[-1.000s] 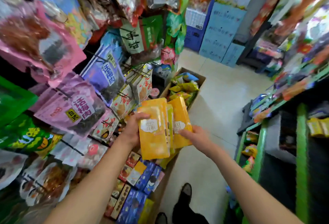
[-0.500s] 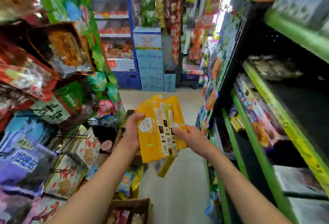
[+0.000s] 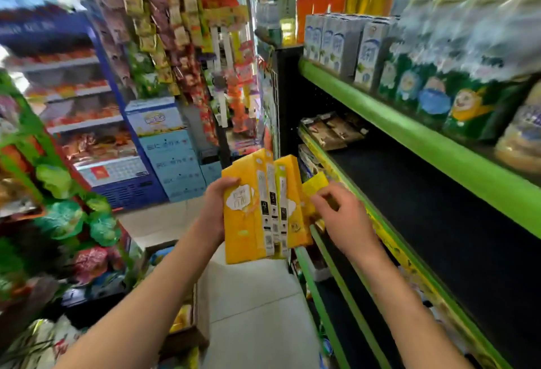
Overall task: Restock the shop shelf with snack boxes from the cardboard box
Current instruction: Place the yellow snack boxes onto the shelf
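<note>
Several yellow snack boxes point(image 3: 257, 210) stand upright in a stack in front of me. My left hand point(image 3: 215, 213) grips the stack from its left side, thumb on the front box. My right hand point(image 3: 342, 219) pinches one more yellow box point(image 3: 314, 190) at the stack's right, tilted toward the green-edged shelf point(image 3: 409, 125) on the right. The middle board of that shelf is dark and mostly bare, with a few brown packets point(image 3: 330, 130) at its far end. The cardboard box point(image 3: 178, 336) sits on the floor at my lower left, partly hidden by my left arm.
Milk cartons point(image 3: 342, 43) and green snack bags point(image 3: 456, 96) fill the top right shelf. Hanging snack bags point(image 3: 73, 222) crowd the left side. A blue display cooler point(image 3: 117, 157) and stacked blue boxes point(image 3: 172, 160) stand at the aisle's end. The tiled floor point(image 3: 257, 310) runs between the shelves.
My view has swung from the left racks to the right-hand shelf. My right hand has drawn one box out from the right of the stack; my left hand still holds the others.
</note>
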`<state>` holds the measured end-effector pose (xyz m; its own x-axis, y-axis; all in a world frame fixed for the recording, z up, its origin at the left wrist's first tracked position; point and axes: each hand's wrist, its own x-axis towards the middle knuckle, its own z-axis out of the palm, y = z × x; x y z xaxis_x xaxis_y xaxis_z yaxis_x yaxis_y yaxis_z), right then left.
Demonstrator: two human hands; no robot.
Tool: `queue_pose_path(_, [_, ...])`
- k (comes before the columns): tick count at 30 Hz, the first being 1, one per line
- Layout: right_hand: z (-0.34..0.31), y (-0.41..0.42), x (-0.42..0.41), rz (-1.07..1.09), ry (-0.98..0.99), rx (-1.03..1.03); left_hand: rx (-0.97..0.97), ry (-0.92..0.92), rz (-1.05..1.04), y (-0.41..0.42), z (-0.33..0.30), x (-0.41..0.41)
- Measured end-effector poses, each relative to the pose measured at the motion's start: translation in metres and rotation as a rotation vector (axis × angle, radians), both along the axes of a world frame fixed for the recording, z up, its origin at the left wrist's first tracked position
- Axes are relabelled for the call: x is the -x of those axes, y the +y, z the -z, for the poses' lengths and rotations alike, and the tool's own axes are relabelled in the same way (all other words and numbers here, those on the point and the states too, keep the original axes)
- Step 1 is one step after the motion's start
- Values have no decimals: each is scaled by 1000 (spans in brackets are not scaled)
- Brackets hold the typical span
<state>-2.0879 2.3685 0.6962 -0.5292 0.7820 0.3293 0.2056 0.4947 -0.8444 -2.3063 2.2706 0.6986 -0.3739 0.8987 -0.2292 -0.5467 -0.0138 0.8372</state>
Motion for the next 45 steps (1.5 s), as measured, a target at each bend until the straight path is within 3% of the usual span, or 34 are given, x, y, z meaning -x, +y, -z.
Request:
queue_pose_path(8, [-13,33,-65,315,116,-28,46,27,192,98,-26,-44])
queue_pose_path(19, [12,52,-122,741,279,233,93,-18,456,191,-1,-108])
queue_pose_path(25, [35,45,-121,809,114,269,123,-86,623,224,7,-141])
queue_pose_path(29, [41,37,-124,921,-279,173,75,-138,698,241,-4,-172])
queue_pose_path(31, [39,33,-122,1001,-358,141,68,-97,709,249,-4,-185])
queue_pose_path(36, [33,17,-108,1085,-88,154,43,82,724,253,1,-211])
queue_pose_path(38, [29,12,-104,1110,-39,115,39,233,704,258,7,-213])
queue_pose_path(41, [26,10,-101,1127,-79,129,26,407,682,267,9,-205])
queue_pose_path(45, [25,10,-90,1111,-183,112,57,395,710,272,7,-188])
